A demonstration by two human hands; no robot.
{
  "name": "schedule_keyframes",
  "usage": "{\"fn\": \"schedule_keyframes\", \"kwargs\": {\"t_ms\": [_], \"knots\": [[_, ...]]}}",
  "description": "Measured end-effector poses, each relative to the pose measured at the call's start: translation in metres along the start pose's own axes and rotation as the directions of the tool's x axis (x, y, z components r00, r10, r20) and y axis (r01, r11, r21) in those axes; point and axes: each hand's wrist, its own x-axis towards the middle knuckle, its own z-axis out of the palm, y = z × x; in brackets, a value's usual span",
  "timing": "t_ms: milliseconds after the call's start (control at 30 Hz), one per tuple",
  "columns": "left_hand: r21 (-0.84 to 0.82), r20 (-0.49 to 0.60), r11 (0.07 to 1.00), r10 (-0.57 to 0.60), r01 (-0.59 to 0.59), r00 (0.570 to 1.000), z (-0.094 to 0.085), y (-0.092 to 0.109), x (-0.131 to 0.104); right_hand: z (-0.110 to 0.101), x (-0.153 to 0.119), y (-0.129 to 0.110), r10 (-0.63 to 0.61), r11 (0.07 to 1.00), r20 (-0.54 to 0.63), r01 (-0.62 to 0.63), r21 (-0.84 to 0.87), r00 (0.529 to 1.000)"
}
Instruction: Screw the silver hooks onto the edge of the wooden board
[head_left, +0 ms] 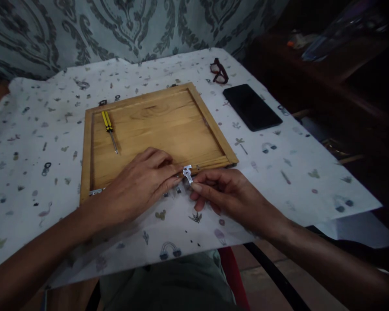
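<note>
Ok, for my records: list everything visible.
wooden board: one, tan, on tablecloth
metal piece: one, silver, in right hand
metal strip: one, silver, board's near-left corner
metal bits: about two, silver, by left hand
screwdriver: one, yellow and black, on board
glasses: one pair, reddish, beyond tablet
tablet: one, black, right of board
tablecloth: one, white, under board
curtain: one, grey, behind
furniture: count unclear, dark, right
left hand: one, on board
right hand: one, front centre

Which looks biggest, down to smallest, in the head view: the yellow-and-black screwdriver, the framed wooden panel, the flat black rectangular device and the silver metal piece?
1. Framed wooden panel
2. Flat black rectangular device
3. Yellow-and-black screwdriver
4. Silver metal piece
</note>
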Motion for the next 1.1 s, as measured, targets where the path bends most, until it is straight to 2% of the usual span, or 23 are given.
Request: {"fn": "schedule_keyframes", "kwargs": {"t_ms": [267,567,733,867,933,1000,1033,1100], "knots": [[0.120,0.042,0.992,0.022,-0.027,0.999,-0.001,0.002,0.002,-0.002,0.001,-0.001,0.033,0.999,0.029,-0.032,-0.012,0.999],[0.194,-0.057,0.980,0.062,-0.050,0.996,0.005,0.013,0.008,-0.004,0.001,-0.006,0.046,0.999,0.037,-0.045,-0.023,0.998],[0.209,-0.072,0.977,0.046,-0.030,0.996,0.007,0.016,0.012,-0.006,0.001,-0.006,0.006,0.997,0.056,-0.001,-0.074,0.998],[0.222,-0.066,0.975,0.027,-0.012,0.997,0.008,0.019,0.013,-0.008,-0.004,-0.010,-0.065,0.977,0.040,0.072,-0.202,0.997],[0.221,-0.070,0.975,0.011,0.004,0.998,0.009,0.020,0.012,-0.008,-0.007,-0.013,-0.141,0.938,-0.021,0.126,-0.322,0.990],[0.210,-0.070,0.977,-0.008,0.023,0.997,0.009,0.021,0.012,-0.011,-0.007,-0.015,-0.270,0.853,-0.085,0.197,-0.484,0.959],[0.205,-0.066,0.978,-0.019,0.032,0.998,0.009,0.021,0.012,-0.013,-0.007,-0.015,-0.346,0.785,-0.089,0.237,-0.572,0.934],[0.202,-0.057,0.978,-0.039,0.049,0.998,0.009,0.022,0.011,-0.019,-0.002,-0.016,-0.471,0.615,-0.011,0.320,-0.721,0.882]]}}
